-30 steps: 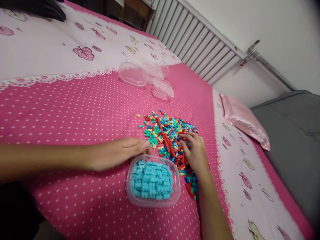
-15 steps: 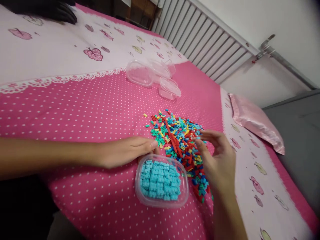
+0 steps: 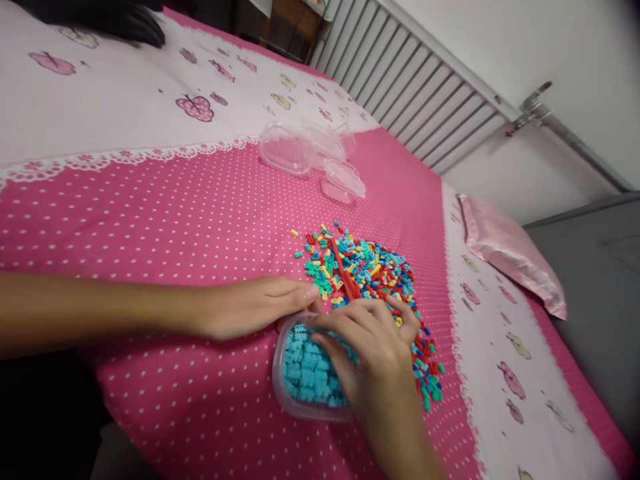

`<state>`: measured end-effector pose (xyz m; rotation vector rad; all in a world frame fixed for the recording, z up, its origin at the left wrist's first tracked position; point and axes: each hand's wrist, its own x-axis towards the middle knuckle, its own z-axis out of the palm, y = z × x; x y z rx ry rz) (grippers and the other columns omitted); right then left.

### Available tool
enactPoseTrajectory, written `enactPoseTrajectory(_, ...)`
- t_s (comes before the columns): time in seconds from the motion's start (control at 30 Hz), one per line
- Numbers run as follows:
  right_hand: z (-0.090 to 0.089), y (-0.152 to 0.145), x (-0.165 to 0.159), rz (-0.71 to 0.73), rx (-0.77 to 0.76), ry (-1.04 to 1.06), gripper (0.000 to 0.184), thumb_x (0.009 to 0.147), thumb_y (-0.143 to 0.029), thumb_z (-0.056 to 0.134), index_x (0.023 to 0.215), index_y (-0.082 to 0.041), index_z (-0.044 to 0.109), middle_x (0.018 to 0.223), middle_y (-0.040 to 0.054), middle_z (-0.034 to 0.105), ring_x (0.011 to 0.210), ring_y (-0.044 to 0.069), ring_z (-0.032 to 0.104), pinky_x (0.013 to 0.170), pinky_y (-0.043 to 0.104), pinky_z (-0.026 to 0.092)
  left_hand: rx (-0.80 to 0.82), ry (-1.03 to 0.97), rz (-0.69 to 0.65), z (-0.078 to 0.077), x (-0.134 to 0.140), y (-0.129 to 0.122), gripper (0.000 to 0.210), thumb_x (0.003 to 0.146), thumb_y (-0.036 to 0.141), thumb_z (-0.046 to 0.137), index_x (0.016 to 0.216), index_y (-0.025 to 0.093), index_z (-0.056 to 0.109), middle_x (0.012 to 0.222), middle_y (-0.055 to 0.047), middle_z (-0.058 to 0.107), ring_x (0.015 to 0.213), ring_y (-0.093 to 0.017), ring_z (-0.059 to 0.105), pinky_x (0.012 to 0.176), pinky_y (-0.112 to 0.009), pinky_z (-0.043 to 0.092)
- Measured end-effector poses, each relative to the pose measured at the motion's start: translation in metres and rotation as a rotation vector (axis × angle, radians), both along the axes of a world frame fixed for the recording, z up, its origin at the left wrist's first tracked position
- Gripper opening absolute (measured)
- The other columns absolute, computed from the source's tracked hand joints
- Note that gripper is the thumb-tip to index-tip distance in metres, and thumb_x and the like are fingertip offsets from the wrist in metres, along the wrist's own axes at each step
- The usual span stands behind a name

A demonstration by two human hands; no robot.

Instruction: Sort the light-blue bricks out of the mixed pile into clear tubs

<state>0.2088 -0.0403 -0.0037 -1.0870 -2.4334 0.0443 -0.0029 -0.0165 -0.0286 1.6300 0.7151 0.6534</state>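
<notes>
A clear plastic container (image 3: 279, 380) filled with light blue toy building bricks (image 3: 307, 363) sits on the pink polka-dot cloth. My left hand (image 3: 260, 307) is at its far left corner, fingers bent down against the rim and their tips partly hidden. Over the right half of the container is my right hand (image 3: 375, 347), thumb and forefinger pinched above the bricks. A light blue brick showed at those fingertips a moment earlier; the hand now mostly covers it. Behind my right hand spreads a pile of small mixed-colour bricks (image 3: 375, 260), with a long red strip (image 3: 343, 267) lying on it.
Several clear plastic containers (image 3: 285, 150) lie farther back on the bedspread (image 3: 200, 220). At the right is a pink satin pillow (image 3: 510, 253). A black-gloved hand (image 3: 135, 23) shows at the top left. Metal bars (image 3: 400, 80) run along the wall.
My right hand has moved left and nearer from the brick pile to above the container. My left hand stays at the container's corner.
</notes>
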Motion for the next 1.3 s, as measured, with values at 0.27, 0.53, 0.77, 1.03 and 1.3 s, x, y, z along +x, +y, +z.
enactPoseTrajectory(0.27,0.019,0.020,0.032,-0.109,-0.075,0.170,0.010,0.094,-0.027,0.064,0.096,-0.034,0.071,0.088,-0.0018,0.075,0.084,0.023,0.066,0.078,0.040,0.047,-0.048,0.019,0.004,0.000,-0.001,0.002,0.048,0.107,0.047,0.029,0.107,0.016,0.066,0.110,-0.007,0.069,0.104,-0.019,0.062,0.097,-0.031,0.048)
enactPoseTrajectory(0.53,-0.033,0.100,0.101,-0.270,-0.032,0.104,0.036,0.096,-0.021,0.044,0.117,-0.021,0.073,0.126,0.0114,0.069,0.115,0.029,0.056,0.101,0.051,0.043,-0.004,0.048,0.016,0.003,-0.004,0.003,0.050,0.106,0.050,0.030,0.107,0.016,0.067,0.110,-0.009,0.070,0.103,-0.021,0.063,0.095,-0.033,0.048)
enactPoseTrajectory(0.77,-0.045,0.105,0.094,-0.287,-0.021,0.073,0.026,0.096,-0.029,0.049,0.108,-0.023,0.072,0.115,0.0118,0.066,0.109,0.030,0.052,0.098,0.051,0.042,0.029,0.070,0.017,0.003,-0.004,0.004,0.046,0.107,0.045,0.027,0.108,0.018,0.065,0.109,-0.007,0.070,0.100,-0.020,0.063,0.092,-0.031,0.048)
enactPoseTrajectory(1.03,-0.040,0.102,0.090,-0.317,-0.026,0.170,0.012,0.092,-0.028,0.059,0.096,-0.024,0.070,0.099,0.0073,0.072,0.103,0.030,0.055,0.095,0.049,0.040,0.816,0.420,0.031,0.026,0.004,0.046,0.029,0.104,0.028,0.038,0.120,0.021,0.061,0.124,-0.008,0.063,0.112,-0.023,0.057,0.098,-0.035,0.041)
enactPoseTrajectory(1.3,-0.024,0.094,0.084,-0.283,-0.050,0.354,0.020,0.091,-0.029,0.058,0.100,-0.025,0.075,0.097,0.0089,0.070,0.099,0.030,0.056,0.093,0.050,0.043,1.171,0.750,-0.056,0.010,0.050,0.095,0.038,0.097,0.016,0.052,0.135,0.013,0.050,0.125,-0.016,0.066,0.119,-0.027,0.059,0.102,-0.040,0.038)
